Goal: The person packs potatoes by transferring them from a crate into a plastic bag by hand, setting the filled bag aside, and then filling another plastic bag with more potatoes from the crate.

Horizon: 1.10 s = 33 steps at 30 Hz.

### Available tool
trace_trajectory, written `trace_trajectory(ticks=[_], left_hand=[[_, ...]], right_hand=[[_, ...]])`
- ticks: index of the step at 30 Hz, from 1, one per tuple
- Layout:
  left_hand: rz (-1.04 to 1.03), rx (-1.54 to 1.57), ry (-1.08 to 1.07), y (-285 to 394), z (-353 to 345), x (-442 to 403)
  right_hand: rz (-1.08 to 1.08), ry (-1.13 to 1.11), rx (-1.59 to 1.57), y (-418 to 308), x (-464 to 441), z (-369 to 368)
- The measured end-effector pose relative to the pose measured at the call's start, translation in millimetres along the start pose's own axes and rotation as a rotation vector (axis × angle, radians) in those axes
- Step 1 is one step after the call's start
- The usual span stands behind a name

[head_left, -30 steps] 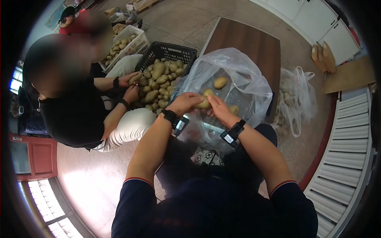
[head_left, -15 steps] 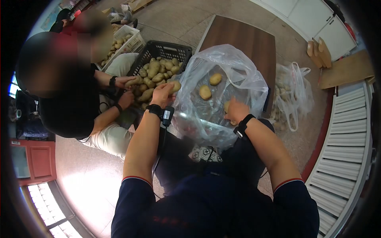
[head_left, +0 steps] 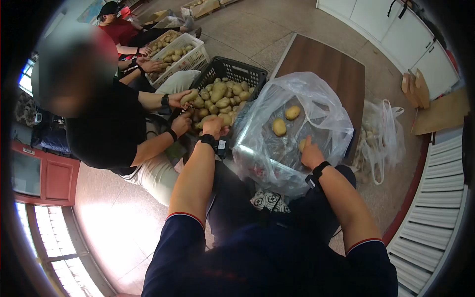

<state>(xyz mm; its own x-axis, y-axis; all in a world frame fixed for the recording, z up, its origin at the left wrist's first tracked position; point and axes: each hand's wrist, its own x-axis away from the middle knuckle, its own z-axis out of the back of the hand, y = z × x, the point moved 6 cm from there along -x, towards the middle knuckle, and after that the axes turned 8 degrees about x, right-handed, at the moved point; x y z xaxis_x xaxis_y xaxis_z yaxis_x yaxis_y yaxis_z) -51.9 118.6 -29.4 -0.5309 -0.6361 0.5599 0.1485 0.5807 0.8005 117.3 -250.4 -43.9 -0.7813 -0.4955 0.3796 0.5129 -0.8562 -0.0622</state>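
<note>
My left hand (head_left: 213, 127) is low over the near edge of the black crate (head_left: 241, 68), its fingers curled down against the potatoes (head_left: 222, 102). Whether it grips one is hidden. Inside the clear plastic bag (head_left: 316, 89), my right hand (head_left: 311, 154) has its fingers round a small potato (head_left: 302, 145), partly covered by them. Two yellow potatoes, one nearer (head_left: 279, 127) and one farther (head_left: 293, 113), lie in the bag to the left of that hand.
A co-worker in black (head_left: 106, 123) sits at my left, both hands at the crate's left side. Beyond are white crates of potatoes (head_left: 198, 57) and more people. The bag lies over a brown tabletop (head_left: 321, 59). Another filled bag (head_left: 381, 138) stands on the floor at right.
My left hand has left the bag area with a potato and gone down at the black crate. My right hand has moved right, away from my left. The view has shifted.
</note>
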Motion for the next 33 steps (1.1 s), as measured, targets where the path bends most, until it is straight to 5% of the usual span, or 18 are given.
trace_trajectory(ticks=[9, 17, 24, 29, 33], left_hand=[[0.017, 0.019, 0.035, -9.6, 19.0, -24.1], [-0.081, 0.099, 0.175, -9.3, 33.4, -36.5], [-0.104, 0.027, 0.06, 2.3, -15.7, 1.9], [-0.006, -0.013, -0.178, 0.1, -62.9, 34.4], [0.015, -0.145, -0.31, -6.7, -94.5, 54.5]], right_hand=[[0.119, 0.255, -0.074, -5.6, -12.6, 10.1], [-0.041, 0.396, -0.375, 8.7, -23.0, 29.0], [0.026, 0.55, -0.603, 5.5, -22.4, 43.8], [-0.052, -0.095, -1.652, -8.4, -18.4, 23.0], [0.036, -0.204, -1.792, -26.5, -9.7, 31.7]])
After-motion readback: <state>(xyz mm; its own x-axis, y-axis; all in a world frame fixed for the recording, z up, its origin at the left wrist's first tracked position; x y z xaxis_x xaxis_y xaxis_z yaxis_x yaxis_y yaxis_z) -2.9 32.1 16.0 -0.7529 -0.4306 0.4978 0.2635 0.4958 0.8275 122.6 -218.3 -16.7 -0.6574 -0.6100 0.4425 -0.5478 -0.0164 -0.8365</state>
